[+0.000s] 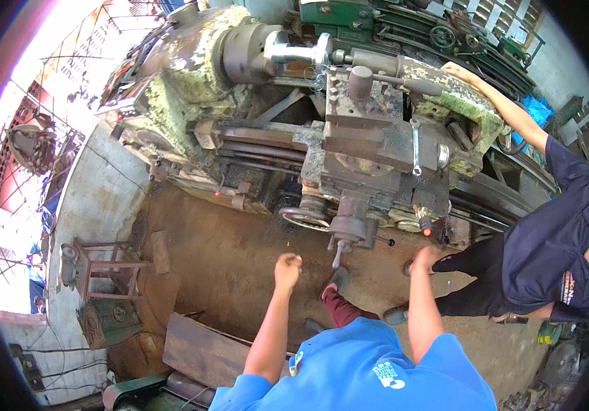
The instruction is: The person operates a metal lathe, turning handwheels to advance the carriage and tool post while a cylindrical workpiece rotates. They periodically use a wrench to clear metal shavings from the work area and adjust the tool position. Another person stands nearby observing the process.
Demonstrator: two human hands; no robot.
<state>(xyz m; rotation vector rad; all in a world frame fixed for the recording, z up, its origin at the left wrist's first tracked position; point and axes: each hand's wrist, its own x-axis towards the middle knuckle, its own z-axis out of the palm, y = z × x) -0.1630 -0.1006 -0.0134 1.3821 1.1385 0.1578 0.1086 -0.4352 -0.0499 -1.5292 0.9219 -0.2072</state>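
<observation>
My left hand point(287, 272) hangs in the air left of the carriage handwheel's crank handle point(338, 255). Its fingers are curled in a loose fist, and no object shows in them. Just below a red-knobbed lever point(426, 231) on the lathe's apron is my right hand point(424, 259), apart from the knob; its fingers are mostly hidden. Ahead stands a large worn lathe point(191, 75). Its chuck point(246, 55) carries a shiny metal workpiece point(300, 53), which reaches to the tailstock point(376, 61). On the carriage lies a combination wrench point(415, 149), below the tool post point(360, 85).
A co-worker in dark clothes point(548, 233) stands at the right, one hand point(460, 72) on the tailstock. Behind is a green lathe point(349, 17). A metal stand point(109, 267) and a board point(205, 349) are at the left. A handwheel point(306, 218) juts out toward me.
</observation>
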